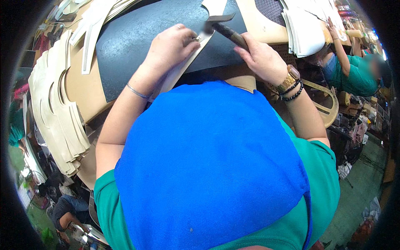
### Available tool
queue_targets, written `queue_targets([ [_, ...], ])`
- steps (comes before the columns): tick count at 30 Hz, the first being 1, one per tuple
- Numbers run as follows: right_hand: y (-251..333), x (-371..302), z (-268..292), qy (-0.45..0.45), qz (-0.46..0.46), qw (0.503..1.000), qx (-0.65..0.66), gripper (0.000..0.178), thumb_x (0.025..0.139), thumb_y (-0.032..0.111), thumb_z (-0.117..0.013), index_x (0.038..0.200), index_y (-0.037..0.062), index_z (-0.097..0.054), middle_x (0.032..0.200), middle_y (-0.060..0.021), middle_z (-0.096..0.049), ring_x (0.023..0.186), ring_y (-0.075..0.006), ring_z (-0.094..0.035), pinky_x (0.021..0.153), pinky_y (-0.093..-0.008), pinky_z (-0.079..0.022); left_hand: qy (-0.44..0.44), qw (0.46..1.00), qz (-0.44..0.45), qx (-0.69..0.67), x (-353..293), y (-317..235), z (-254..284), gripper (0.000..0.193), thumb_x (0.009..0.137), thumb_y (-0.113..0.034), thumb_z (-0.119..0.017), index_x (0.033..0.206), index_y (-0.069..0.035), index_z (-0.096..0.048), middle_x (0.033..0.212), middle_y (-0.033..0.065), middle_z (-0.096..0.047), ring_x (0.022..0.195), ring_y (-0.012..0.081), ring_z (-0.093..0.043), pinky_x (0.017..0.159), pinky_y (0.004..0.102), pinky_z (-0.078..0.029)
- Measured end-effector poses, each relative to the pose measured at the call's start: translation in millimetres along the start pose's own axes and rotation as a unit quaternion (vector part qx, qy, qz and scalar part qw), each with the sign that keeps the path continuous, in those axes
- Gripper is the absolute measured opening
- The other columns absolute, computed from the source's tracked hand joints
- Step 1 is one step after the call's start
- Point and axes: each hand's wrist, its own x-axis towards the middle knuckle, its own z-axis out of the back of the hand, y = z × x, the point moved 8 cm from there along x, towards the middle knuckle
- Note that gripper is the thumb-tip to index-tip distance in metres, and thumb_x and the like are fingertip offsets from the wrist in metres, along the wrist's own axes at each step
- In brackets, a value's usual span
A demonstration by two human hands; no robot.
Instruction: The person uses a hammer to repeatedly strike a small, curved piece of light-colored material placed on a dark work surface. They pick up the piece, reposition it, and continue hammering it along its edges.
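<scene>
My right hand (264,60) is closed around the dark handle of a hammer (229,33), whose metal head is over the upper middle of a black work mat (137,41). Beneath the head is the end of a long cream strip, likely leather or similar sheet material (189,62), running down toward my body. My left hand (171,46) pinches this strip by its edge, fingertips close to the hammer head. Part of the strip is hidden by my left wrist and the blue cloth. Another pale cut piece (215,7) lies at the mat's far edge.
Stacked cream cut pieces (58,104) hang over the table's left side. White pieces (98,29) lie at the far left, and another stack (304,37) at the far right. A tan plastic chair (327,104) stands right of me. A person in green (354,73) works beyond it.
</scene>
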Motion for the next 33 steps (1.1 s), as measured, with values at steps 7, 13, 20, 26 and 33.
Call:
queue_targets([
  [7, -1, 1, 4, -0.002, 0.008, 1.0, 0.021, 0.033, 0.099, 0.034, -0.055, 0.116, 0.0055, -0.05, 0.082, -0.0213, -0.063, 0.079, -0.0408, -0.064, 0.068, -0.0482, -0.05, 0.122, 0.989, 0.023, -0.08, 7, 15, -2, 0.018, 0.084, -0.02, -0.07, 0.097, -0.009, -0.073, 0.093, 0.01, -0.068, 0.085, 0.027, -0.067, 0.078, 0.0371, -0.054],
  [13, 13, -1, 3, 0.024, 0.012, 0.999, 0.018, 0.031, 0.098, 0.033, -0.056, 0.116, 0.0086, -0.05, 0.078, -0.02, -0.062, 0.075, -0.0399, -0.064, 0.064, -0.0475, -0.05, 0.046, 0.992, -0.101, 0.061, -3, -6, 6, 0.012, 0.084, -0.02, -0.07, 0.09, -0.01, -0.07, 0.091, 0.0047, -0.063, 0.084, 0.0256, -0.066, 0.074, 0.0373, -0.054],
  [20, 17, -6, -5, 0.041, -0.001, 0.999, 0.006, 0.031, 0.099, 0.038, -0.052, 0.11, 0.0095, -0.047, 0.076, -0.0203, -0.063, 0.073, -0.0422, -0.065, 0.061, -0.0527, -0.05, 0.038, 0.993, -0.106, 0.023, -4, -3, 9, 0.013, 0.087, -0.019, -0.068, 0.095, -0.009, -0.07, 0.091, 0.0071, -0.064, 0.085, 0.0265, -0.066, 0.073, 0.0356, -0.054],
  [26, 14, -4, -4, 0.059, -0.02, 0.998, -0.004, 0.031, 0.099, 0.036, -0.052, 0.11, 0.0087, -0.046, 0.075, -0.0206, -0.063, 0.073, -0.0419, -0.065, 0.061, -0.0521, -0.05, 0.168, 0.983, -0.032, -0.071, 9, 17, 9, 0.014, 0.087, -0.017, -0.068, 0.096, -0.007, -0.07, 0.085, 0.0095, -0.063, 0.08, 0.0283, -0.065, 0.072, 0.0349, -0.053],
  [33, 24, -3, -6, 0.038, 0.003, 0.996, 0.08, 0.031, 0.098, 0.037, -0.054, 0.112, 0.0087, -0.049, 0.074, -0.0196, -0.062, 0.074, -0.041, -0.064, 0.063, -0.0496, -0.049, 0.076, 0.982, -0.172, 0.036, 0, 4, 16, 0.01, 0.086, -0.018, -0.068, 0.091, -0.009, -0.068, 0.088, 0.0046, -0.063, 0.077, 0.0267, -0.065, 0.07, 0.0369, -0.054],
])
